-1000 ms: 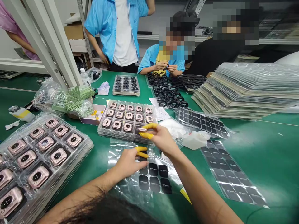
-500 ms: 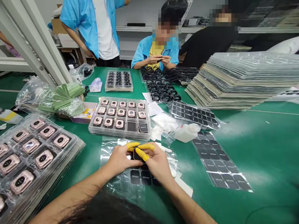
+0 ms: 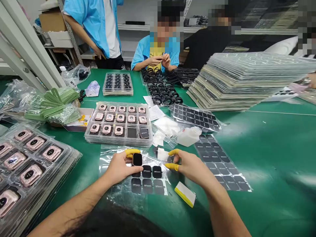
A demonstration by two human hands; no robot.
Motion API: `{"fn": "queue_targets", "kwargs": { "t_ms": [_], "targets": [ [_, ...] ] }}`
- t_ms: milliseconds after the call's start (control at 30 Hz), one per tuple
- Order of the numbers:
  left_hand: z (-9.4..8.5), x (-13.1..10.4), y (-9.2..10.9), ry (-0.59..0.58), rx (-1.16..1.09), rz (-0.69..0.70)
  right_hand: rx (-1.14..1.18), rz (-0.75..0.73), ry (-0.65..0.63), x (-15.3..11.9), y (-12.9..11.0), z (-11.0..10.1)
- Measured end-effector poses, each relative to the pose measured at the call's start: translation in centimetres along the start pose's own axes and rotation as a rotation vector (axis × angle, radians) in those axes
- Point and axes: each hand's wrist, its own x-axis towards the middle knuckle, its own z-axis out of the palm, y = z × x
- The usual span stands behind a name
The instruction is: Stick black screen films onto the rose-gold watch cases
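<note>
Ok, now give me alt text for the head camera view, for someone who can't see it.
The camera wearer's left hand holds a small black-faced watch by a sheet of dark squares on a green table; the right hand, fingers apart, is beside a white wad. Beyond them is a clear tray of pink watches.

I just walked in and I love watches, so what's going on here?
Someone's left hand holds a small watch, its dark screen facing the camera. The right hand is close to a white wad, but I can't tell if they touch. Between them lies a sheet of printed black squares, and beyond it pink watches sit in a tray.
</note>
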Motion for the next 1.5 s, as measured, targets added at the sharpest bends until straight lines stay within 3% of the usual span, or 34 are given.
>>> {"fn": "queue_targets", "kwargs": {
  "t_ms": [67,233,333,433,533,767,933,1067,1133,1233,1367,1500],
  "targets": [
    [0.0,0.1,-0.1,0.003,0.018,0.009,-0.131,-0.022,0.056,0.7,0.5,0.4],
    [0.1,0.2,-0.4,-0.004,0.015,0.034,-0.225,-0.162,0.022,1.6,-1.1,2.9],
    [0.1,0.2,-0.4,-0.007,0.008,0.035,-0.083,-0.252,0.024,0.9,-2.5,4.1],
    [0.2,0.1,-0.5,-0.013,0.003,0.045,0.167,-0.410,-0.066,-0.4,-4.3,6.0],
    [0.2,0.2,-0.8,-0.022,-0.011,0.066,0.140,-0.505,-0.121,-1.2,-5.3,8.2],
    [0.2,0.4,-1.6,-0.014,0.103,0.107,0.020,-0.800,-0.005,-1.2,-4.0,10.3],
    [0.2,0.3,-1.5,0.018,0.034,0.091,-0.404,-0.643,0.234,-0.1,-1.7,8.0],
    [0.2,-0.2,-1.3,0.039,0.145,0.213,-0.400,-0.645,0.343,-0.3,-0.8,5.9],
    [0.1,-0.5,-1.5,0.063,0.269,0.334,-0.280,-0.670,0.271,-0.9,-1.5,6.0],
    [-0.3,-0.8,-1.9,0.048,0.389,0.558,-0.133,-0.653,0.061,-1.6,-2.8,6.9],
    [-0.8,-0.6,-2.5,0.026,0.442,0.781,0.029,-0.436,-0.100,-1.6,-3.3,7.2],
    [-0.9,-0.4,-2.8,0.031,0.539,0.897,0.096,-0.273,-0.162,-1.7,-3.7,6.6]
  ]
}}
